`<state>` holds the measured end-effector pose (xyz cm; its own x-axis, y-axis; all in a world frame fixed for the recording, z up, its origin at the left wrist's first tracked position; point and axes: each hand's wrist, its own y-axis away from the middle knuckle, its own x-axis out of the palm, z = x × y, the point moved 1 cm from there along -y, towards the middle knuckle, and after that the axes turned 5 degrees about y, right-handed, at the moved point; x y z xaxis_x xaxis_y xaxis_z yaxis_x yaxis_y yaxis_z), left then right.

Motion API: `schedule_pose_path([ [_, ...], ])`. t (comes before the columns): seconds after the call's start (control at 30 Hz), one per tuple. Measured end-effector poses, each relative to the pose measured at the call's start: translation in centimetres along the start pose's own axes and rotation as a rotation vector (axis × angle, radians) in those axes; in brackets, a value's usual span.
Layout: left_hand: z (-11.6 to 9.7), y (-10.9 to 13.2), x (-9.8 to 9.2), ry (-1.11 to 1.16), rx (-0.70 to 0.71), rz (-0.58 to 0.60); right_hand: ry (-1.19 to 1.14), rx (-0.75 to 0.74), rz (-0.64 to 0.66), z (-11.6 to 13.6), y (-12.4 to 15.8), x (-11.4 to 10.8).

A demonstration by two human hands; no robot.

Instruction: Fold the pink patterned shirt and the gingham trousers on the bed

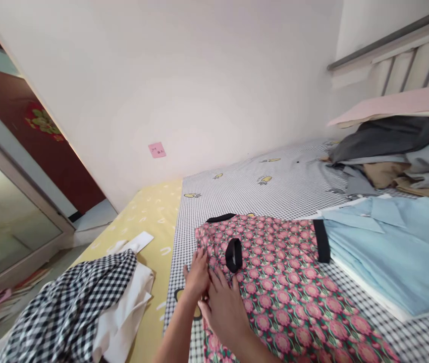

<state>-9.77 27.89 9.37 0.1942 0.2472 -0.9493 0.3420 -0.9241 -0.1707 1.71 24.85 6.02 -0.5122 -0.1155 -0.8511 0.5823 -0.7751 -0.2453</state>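
A pink floral garment [275, 282], a dress or long top, lies spread on the checked bedsheet. Its black collar band [220, 218] is at the far edge, and one black cuff [322, 241] sticks out to the right. The other black cuff [233, 255] lies on top of the cloth, with that sleeve folded inward. My left hand [198, 275] rests at the garment's left edge, fingers stretched along it. My right hand [226, 307] lies flat on the cloth just beside it, fingers spread below the inward cuff. Neither hand lifts the fabric.
Light blue folded shirts [392, 242] lie to the right, touching the garment's cuff. Behind them is a heap of grey and brown clothes [392, 151] under a pink sheet [404, 106]. Black-and-white gingham cloth [82, 297] and white cloth [127, 312] lie left on yellow bedding [157, 201].
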Motion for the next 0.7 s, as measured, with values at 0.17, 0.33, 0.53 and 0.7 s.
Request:
schedule_pose_path([
  [0.17, 1.7, -0.7, 2.6, 0.015, -0.093, 0.113, -0.172, 0.061, 0.020, 0.3, 0.4, -0.6],
  [0.33, 1.3, -0.3, 2.3, 0.002, -0.089, 0.161, -0.329, 0.040, 0.093, -1.8, -0.9, -3.2],
  [0.53, 0.2, 0.3, 2.6, -0.112, -0.103, 0.063, -0.538, 0.243, -0.230, -9.2, -6.7, -7.7],
  [0.7, 0.1, 0.5, 2.8, -0.106, -0.121, 0.006, -0.228, 0.256, -0.245, -11.7, -9.1, -6.0],
])
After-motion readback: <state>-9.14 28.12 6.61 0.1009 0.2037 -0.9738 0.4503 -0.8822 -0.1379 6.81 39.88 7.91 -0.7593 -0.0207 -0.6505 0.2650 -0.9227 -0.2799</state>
